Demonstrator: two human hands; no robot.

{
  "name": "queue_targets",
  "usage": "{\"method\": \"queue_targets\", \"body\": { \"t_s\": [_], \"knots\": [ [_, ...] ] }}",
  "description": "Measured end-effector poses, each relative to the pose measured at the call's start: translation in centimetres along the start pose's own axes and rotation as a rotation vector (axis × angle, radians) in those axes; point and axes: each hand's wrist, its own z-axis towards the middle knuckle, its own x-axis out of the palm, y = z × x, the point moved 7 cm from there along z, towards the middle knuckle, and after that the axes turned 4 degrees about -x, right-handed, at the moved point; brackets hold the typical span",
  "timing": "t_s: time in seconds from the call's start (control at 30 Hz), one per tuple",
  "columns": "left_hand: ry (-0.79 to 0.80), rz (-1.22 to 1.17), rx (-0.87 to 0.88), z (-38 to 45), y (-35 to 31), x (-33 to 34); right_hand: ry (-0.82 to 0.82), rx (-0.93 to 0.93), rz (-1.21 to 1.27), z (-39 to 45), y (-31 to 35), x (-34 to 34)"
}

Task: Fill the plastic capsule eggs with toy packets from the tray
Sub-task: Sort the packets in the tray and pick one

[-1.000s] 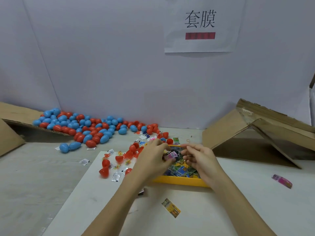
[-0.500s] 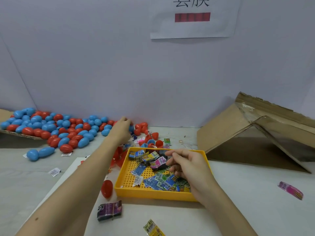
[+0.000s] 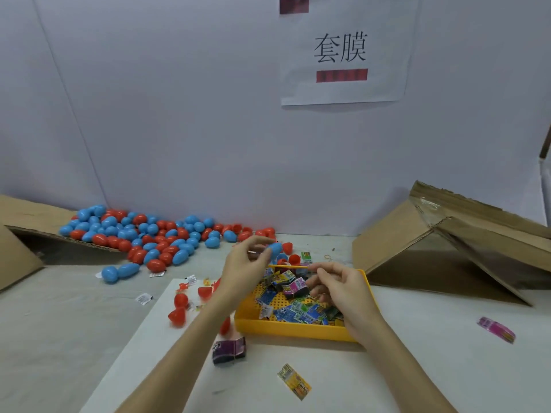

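The yellow perforated plastic tray (image 3: 293, 328) is set centrally on the desk (image 3: 44, 323); printed toy packets (image 3: 301, 311) are heaped inside it; blue and red plastic capsule eggs (image 3: 143, 234) are piled behind-left; a folded brown cardboard box (image 3: 447, 245) is placed right.

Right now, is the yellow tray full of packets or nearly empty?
Partly full. Packets cover the yellow tray's middle and right, with bare perforated floor showing at its left.

1. Capsule eggs (image 3: 155, 236), heaped along the table's back edge: smooth, glossy plastic;
2. Tray (image 3: 286, 327): matt yellow plastic, perforated floor;
3. Toy packets (image 3: 298, 311): shiny printed film;
4. Boxes (image 3: 447, 248) at the side edges: rough brown cardboard;
5. Sheet (image 3: 143, 347) under the tray: matt white paper.
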Motion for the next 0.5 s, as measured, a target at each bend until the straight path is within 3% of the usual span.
{"method": "queue_targets", "body": {
  "t_s": [0.17, 0.5],
  "knots": [
    [0.071, -0.243, -0.031, -5.3, -1.3, 1.9, 0.038, -0.297, -0.144, -2.0, 2.5, 0.8],
    [0.127, -0.283, -0.015, -7.2, -0.7, 2.9, 0.025, -0.3, -0.264, -2.3, 2.0, 1.5]
  ]
}}
